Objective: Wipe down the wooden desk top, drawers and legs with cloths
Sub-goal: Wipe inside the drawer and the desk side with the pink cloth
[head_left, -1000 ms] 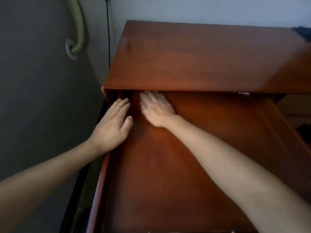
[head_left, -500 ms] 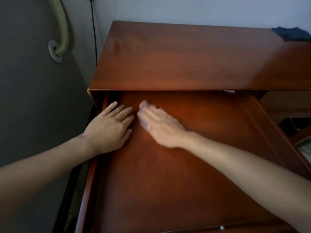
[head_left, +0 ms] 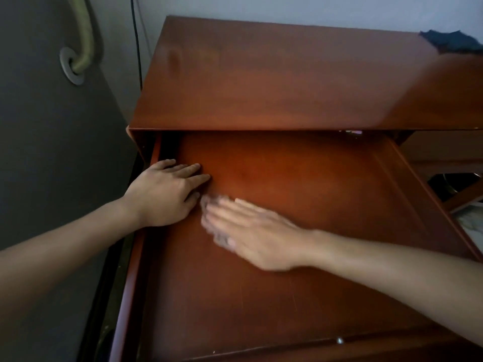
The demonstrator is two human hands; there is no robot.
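Fingers are laid flat on both sides, so nothing is really being gripped. The left hand [head_left: 167, 190] is pressed palm-down at the left edge of the open drawer [head_left: 300, 205], fingers straight, grip released. The right hand [head_left: 251, 231] is spread flat on the drawer floor just beside it, badly motion-blurred. Something pale seems to be smeared under its fingertips, maybe a thin cloth, but that can't be told for sure, and no curl around anything is seen.

What could go wrong, as a guess: if no cloth is actually trapped under that palm, dust just gets pushed around by bare skin. The drawer is pulled far out, so weight leaned on it could tip or strain it on its runners. Knuckles could also get knocked on the overhanging front edge of the table top [head_left: 274, 82] when the back corner is reached.

One dark cloth [head_left: 452, 43] is left lying on the far right corner of the table, well apart from both hands.

The wood is a glossy reddish-brown. A grey wall [head_left: 287, 9] is behind, a thin black cable [head_left: 137, 48] runs down it, and a pale hose [head_left: 85, 35] is plugged into a round fitting on the dark panel at the left.
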